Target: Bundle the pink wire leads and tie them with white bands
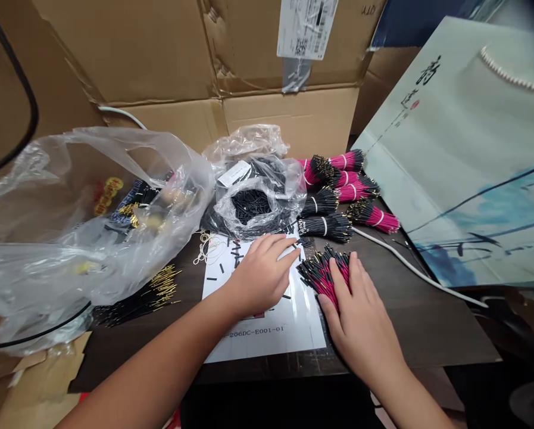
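Bundle of pink wires lies under the right hand, the nearer one, and right of the left hand. Long axis appears to run far left to near right, black ends leftward. Right hand is laid over it; grip cannot be confirmed. Left hand is loosely bent over the sheet; contents cannot be determined. Bag obstructs its far side; tied bundles lie beyond.
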Available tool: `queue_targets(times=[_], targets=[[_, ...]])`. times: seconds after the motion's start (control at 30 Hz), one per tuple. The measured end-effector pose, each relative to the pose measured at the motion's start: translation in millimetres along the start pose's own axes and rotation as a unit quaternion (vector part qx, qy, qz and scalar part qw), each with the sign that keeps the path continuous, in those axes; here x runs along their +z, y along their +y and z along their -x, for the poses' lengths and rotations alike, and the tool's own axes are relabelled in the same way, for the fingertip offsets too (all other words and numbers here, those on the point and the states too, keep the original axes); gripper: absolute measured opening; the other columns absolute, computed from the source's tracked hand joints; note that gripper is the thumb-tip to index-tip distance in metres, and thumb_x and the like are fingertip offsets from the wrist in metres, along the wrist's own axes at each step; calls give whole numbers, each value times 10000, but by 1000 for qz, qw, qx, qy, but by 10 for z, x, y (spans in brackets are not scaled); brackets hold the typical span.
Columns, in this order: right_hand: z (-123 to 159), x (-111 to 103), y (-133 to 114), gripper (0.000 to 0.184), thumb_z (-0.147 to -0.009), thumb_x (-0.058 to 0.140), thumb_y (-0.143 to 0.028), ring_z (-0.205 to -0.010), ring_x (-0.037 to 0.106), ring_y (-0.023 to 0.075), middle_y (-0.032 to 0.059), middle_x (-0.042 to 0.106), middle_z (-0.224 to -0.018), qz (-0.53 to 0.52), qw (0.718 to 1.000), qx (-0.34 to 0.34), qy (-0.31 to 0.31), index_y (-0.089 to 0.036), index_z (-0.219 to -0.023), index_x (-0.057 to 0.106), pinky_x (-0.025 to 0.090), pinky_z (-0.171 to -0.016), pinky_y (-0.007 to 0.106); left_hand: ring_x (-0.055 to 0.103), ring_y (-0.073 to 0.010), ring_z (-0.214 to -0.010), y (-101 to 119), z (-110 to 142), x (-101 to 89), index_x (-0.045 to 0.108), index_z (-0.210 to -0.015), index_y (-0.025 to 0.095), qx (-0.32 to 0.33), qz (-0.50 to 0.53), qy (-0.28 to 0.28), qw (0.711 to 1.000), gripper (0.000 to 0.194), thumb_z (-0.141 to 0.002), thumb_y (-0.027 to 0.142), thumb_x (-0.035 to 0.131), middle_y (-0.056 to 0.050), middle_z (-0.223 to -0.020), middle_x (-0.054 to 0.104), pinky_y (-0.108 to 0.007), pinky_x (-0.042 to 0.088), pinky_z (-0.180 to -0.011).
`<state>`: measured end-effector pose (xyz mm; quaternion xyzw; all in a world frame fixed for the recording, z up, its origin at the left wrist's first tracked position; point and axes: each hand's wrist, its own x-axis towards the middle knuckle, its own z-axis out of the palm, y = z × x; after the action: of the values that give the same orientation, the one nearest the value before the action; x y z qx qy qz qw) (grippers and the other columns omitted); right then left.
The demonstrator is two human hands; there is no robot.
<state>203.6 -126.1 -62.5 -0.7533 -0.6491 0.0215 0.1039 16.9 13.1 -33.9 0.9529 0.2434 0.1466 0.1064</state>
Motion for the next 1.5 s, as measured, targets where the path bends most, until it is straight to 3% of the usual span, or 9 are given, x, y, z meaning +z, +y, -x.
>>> queue_targets(times=[0.23,0.4,0.6,0.87,1.17,1.37,1.5], targets=[[-3,-32,10,718,-980,431,-450,-1532,97,428,187,-106,-1668,-9,1000,-1,-17,-130,-1584,209,303,-1162,624,448,-332,-1334,-21,-22,53,600,-1293,143,-6,11,-5,1000,390,-927,153,468,-149,-1395,564,-594,340,-1133],[1,-72,7,758,-969,451,-429,-1531,59,446,166,-100,-1671,-16,1000,-14,-13,-203,-1607,110,251,-1139,714,468,-316,-1319,-26,-7,39,616,-1256,152,-15,39,3,999,347,-929,174,502,-132,-1368,583,-577,342,-1143],[3,-80,14,766,-944,490,-392,-1496,50,541,107,-96,-1680,-21,999,-34,6,-344,-1601,99,211,-1033,854,464,-313,-1342,-19,15,26,588,-1314,189,-33,43,5,999,394,-922,183,540,-118,-1383,582,-583,349,-1153],[-35,-70,21,811,-910,534,-297,-1475,32,585,35,-126,-1679,-15,998,-53,-11,-479,-1566,93,207,-991,894,462,-302,-1354,-4,26,-21,635,-1258,208,-5,76,-22,997,363,-902,203,567,-97,-1364,603,-583,340,-1182],[-10,-66,18,816,-916,512,-327,-1494,48,547,38,-86,-1683,-14,999,-32,-15,-396,-1593,62,185,-1036,879,499,-309,-1316,-39,35,-24,665,-1191,244,6,86,-17,996,333,-874,196,575,-75,-1336,616,-601,389,-1158],[-16,-93,11,809,-919,515,-364,-1497,55,542,78,-73,-1684,-16,999,-27,-18,-343,-1603,82,164,-1062,860,437,-319,-1386,-27,50,6,526,-1412,263,-5,73,-37,997,529,-886,224,565,-85,-1475,517,-611,349,-1167],[-26,-104,10,812,-918,509,-363,-1496,39,546,73,-83,-1683,-14,999,-23,-22,-331,-1605,77,168,-1051,866,420,-327,-1396,-38,49,14,583,-1344,263,1,67,-37,997,465,-882,221,571,-87,-1466,523,-620,344,-1163]])
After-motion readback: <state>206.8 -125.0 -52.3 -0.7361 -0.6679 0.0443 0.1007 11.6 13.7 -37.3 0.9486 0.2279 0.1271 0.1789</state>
